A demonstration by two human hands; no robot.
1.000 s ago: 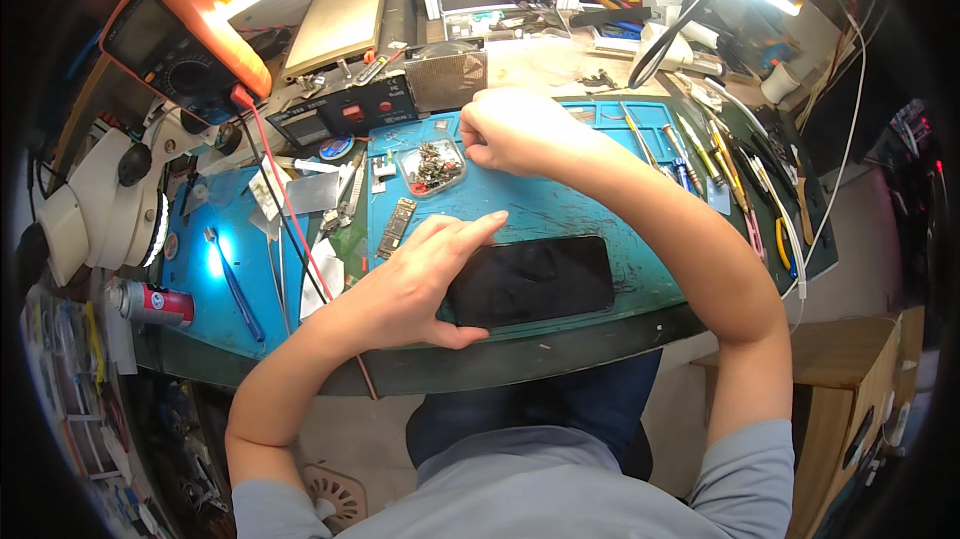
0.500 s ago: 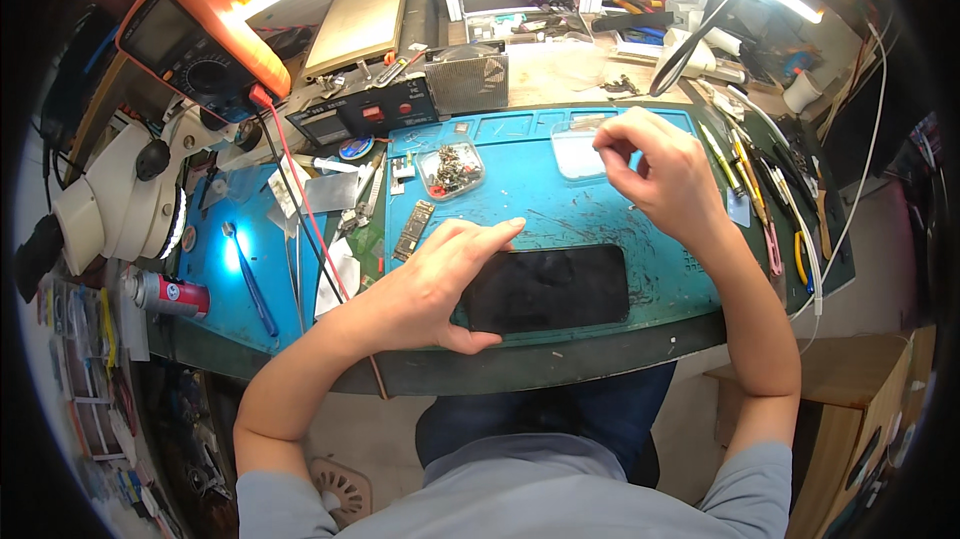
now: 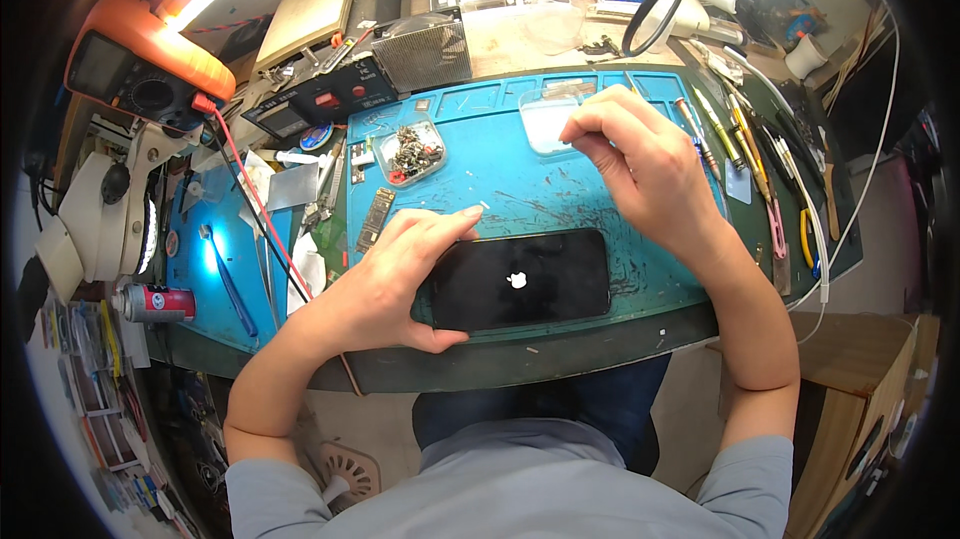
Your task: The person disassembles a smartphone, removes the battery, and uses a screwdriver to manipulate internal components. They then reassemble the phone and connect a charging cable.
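A black smartphone (image 3: 560, 284) lies flat and lengthwise on the blue work mat, with a white logo glowing on its dark screen. My left hand (image 3: 385, 279) grips its left end, fingers along the far edge and thumb at the near edge. Raised over the mat to the right, my right hand (image 3: 645, 164) is closed in a pinch. Whatever sits between its fingertips, if anything, is too small to make out. Just left of those fingertips stands a shallow clear plastic box (image 3: 545, 129) with a whitish bottom.
A clear box of small screws and metal parts (image 3: 412, 151) and a circuit board (image 3: 376, 217) lie beyond my left hand. Tweezers and pens (image 3: 745, 154) line the right side. An orange multimeter (image 3: 150, 64) with red and black leads stands at the far left.
The phone's screen, plain black before, now shows a lit white logo. The whole view has shifted slightly. My hands keep nearly the same pose, left at the phone and right pinched.
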